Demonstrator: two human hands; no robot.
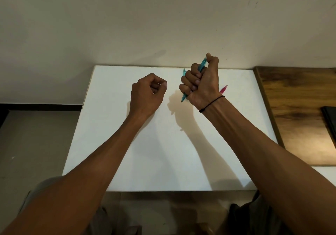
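White table (127, 153) against a plain wall (163, 25). The teal pens (202, 65) are gripped in the fisted right hand (201, 85), raised over the far edge; a pink pen (223, 89) is seen behind the wrist. The left hand (147, 92) is clenched, empty. The grip is best kept tight, with tips aligned

Left hand (148, 93), right hand (201, 83): fists.
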